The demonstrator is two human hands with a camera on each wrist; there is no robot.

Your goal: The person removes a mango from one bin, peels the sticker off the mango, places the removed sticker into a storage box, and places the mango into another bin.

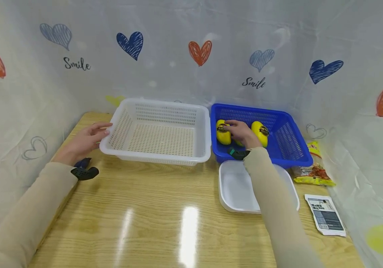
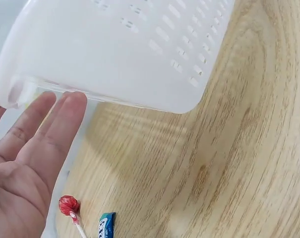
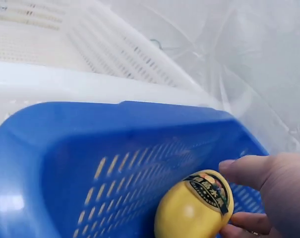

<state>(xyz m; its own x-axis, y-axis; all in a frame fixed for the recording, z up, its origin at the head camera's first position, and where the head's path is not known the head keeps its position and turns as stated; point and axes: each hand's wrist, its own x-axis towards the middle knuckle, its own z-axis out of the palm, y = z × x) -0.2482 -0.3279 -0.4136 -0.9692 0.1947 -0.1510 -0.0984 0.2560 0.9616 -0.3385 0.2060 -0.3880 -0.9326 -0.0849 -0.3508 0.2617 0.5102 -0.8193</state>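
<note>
In the head view, a blue plastic basket (image 1: 290, 143) holds yellow mangoes with dark labels. My right hand (image 1: 241, 134) reaches into it and grips the left mango (image 1: 224, 137), thumb on one side and fingers on the other, as the right wrist view shows. Another mango (image 1: 259, 131) lies to the right; a bit of yellow shows beneath the hand. My left hand (image 1: 85, 142) touches the left rim of a white basket (image 1: 158, 158), which has nothing in it. In the left wrist view its fingers (image 2: 65, 124) are fairly straight below the rim.
A white tray (image 1: 226, 201) stands before the blue basket, partly under my right forearm. To the right lie a yellow snack bag (image 1: 315, 167) and a white packet (image 1: 325, 216). A red lollipop (image 2: 69, 205) and a blue-green wrapper (image 2: 106, 225) lie near the table's left edge.
</note>
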